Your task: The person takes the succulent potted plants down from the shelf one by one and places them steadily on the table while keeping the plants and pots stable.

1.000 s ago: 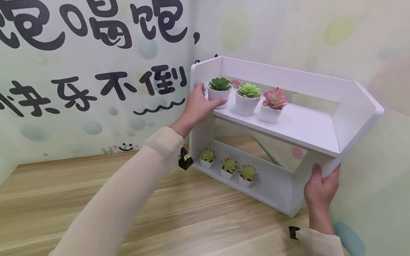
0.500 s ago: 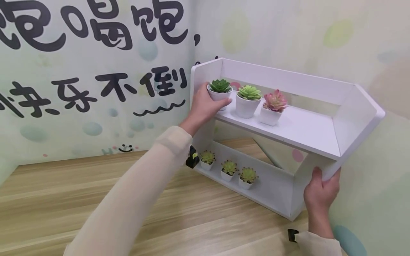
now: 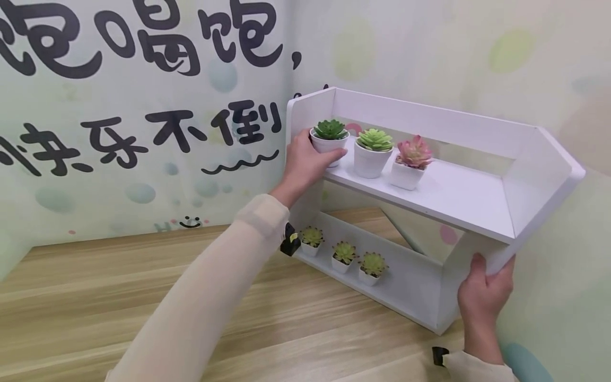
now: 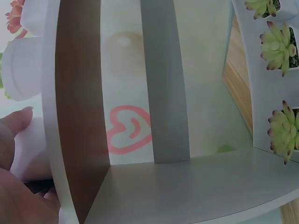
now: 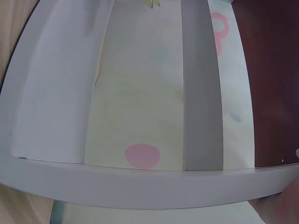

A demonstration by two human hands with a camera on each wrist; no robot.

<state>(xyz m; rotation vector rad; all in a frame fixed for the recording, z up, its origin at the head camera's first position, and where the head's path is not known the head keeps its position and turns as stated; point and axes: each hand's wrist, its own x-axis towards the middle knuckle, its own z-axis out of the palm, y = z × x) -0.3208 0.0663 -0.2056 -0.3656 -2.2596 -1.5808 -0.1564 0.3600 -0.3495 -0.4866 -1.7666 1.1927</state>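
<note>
A white two-tier shelf (image 3: 458, 193) stands at an angle in the corner. On its upper board, my left hand (image 3: 305, 162) holds the white round pot of a dark green succulent (image 3: 330, 142), thumb across the front and fingers on its far left side. In the left wrist view, the thumb (image 4: 18, 120) lies on that pot. To its right are a light green succulent (image 3: 372, 161) in a round pot and a pink succulent (image 3: 408, 176) in a square pot. My right hand (image 3: 487, 297) grips the shelf's right side panel from below, thumb on the inner face.
Three small succulents in white square pots, the left one (image 3: 311, 246), the middle one (image 3: 343, 263) and the right one (image 3: 371, 276), stand on the lower board. The shelf rests on a wood-grain table (image 3: 229, 339). Walls with printed characters (image 3: 172, 130) meet behind it.
My left hand has moved a little right and wrapped further round the dark green succulent's pot. My right hand keeps its grip on the side panel.
</note>
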